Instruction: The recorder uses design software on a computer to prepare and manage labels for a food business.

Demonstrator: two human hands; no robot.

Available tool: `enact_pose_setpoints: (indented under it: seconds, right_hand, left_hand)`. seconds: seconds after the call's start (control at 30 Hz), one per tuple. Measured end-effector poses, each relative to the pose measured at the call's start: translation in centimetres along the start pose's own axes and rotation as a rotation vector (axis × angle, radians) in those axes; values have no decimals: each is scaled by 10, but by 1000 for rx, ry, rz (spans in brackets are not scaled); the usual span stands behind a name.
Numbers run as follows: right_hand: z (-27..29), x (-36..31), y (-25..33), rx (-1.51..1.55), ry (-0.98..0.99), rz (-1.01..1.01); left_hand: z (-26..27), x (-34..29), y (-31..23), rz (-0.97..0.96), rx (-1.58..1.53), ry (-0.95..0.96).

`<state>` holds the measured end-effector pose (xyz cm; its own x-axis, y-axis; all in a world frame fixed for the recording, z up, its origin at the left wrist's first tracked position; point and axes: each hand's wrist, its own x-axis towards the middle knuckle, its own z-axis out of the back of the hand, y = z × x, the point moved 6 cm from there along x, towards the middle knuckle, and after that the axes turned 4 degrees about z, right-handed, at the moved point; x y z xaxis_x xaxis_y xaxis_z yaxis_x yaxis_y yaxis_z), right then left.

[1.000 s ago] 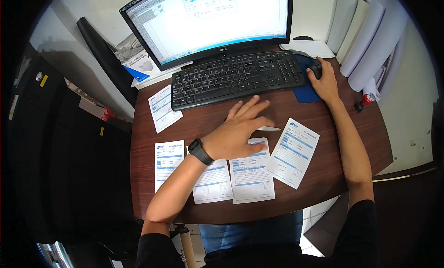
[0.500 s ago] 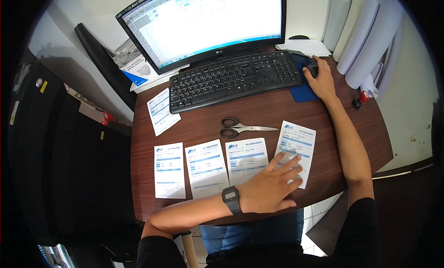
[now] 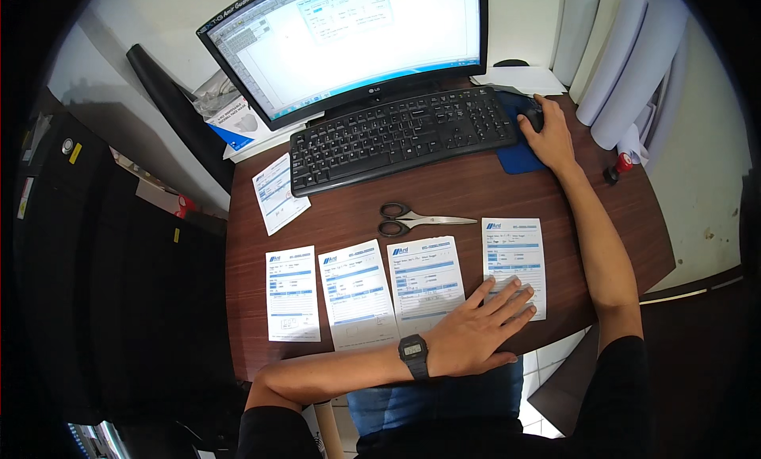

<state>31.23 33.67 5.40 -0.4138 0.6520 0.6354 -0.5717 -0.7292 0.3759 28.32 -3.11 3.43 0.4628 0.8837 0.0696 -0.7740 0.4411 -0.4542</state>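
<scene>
My left hand (image 3: 472, 336) lies with fingers spread on the lower part of the rightmost paper form (image 3: 514, 257), its wrist with a black watch (image 3: 414, 356). To the left of it three more forms stand in a row: a near one (image 3: 425, 273), a middle one (image 3: 354, 283) and a small one (image 3: 292, 296). My forearm passes over the bottom edges of the near and middle forms. My right hand (image 3: 555, 142) is wrapped around a black computer mouse (image 3: 534, 120) on a blue mouse pad (image 3: 519, 159).
Black-handled scissors (image 3: 424, 219) lie behind the forms. A black keyboard (image 3: 404, 134) sits below the monitor (image 3: 357, 43), and another form (image 3: 277, 197) is partly under its left end. A red-and-black stamp (image 3: 618, 170) and paper rolls (image 3: 638, 70) stand at right.
The rightmost form has turned straighter and shifted slightly right. My left hand has slid a little right and nearer to me. A small window now shows on the monitor more clearly. My right hand stays put.
</scene>
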Motion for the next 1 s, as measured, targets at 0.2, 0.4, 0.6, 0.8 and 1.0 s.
enact_pose_setpoints:
  seconds: [0.2, 0.4, 0.6, 0.8, 1.0]
  right_hand:
    - [0, 2, -2, 11, 6, -12]
    - [-2, 1, -4, 17, 1, 2]
    - [4, -3, -3, 11, -23, 3]
    - [30, 0, 49, 10, -232, 326]
    - [12, -22, 107, -13, 25, 496]
  left_hand:
    - [31, 2, -9, -71, -42, -112]
    - [130, -9, -4, -79, -236, -260]
    - [215, -48, -7, 91, -417, -582]
    - [231, -79, -44, -208, -233, -524]
    - [214, -96, -69, -511, -28, -893]
